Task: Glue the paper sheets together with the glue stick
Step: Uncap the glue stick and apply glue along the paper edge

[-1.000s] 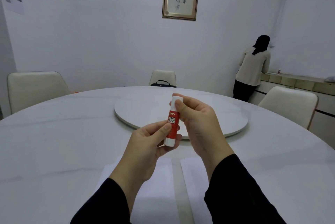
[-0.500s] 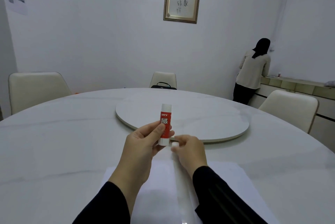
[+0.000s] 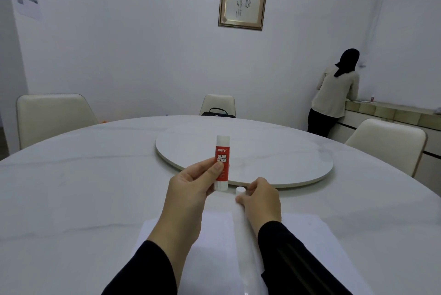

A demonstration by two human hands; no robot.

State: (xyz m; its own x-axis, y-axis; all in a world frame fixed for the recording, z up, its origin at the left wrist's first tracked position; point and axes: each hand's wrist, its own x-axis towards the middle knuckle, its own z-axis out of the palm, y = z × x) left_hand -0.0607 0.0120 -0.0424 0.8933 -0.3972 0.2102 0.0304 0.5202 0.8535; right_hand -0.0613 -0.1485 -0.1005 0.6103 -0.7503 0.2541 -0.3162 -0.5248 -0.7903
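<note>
Glue stick (image 3: pixel 222 163) is upright, uncapped, held above the counter (image 3: pixel 71 187) just in front of the lazy Susan (image 3: pixel 274 151). Left hand (image 3: pixel 191 189) is raised w/ forearm angled up from lower centre, its grip pinching the stick's lower half btwn thumb & fingers. Right hand (image 3: pixel 261 200) sits low, knuckles up, fingers curled round the white cap (image 3: pixel 240 191) at the counter, just right of the stick's base. Paper sheets (image 3: pixel 214 242) lie flat below both wrists, side by side w/ a narrow gap btwn them.
</note>
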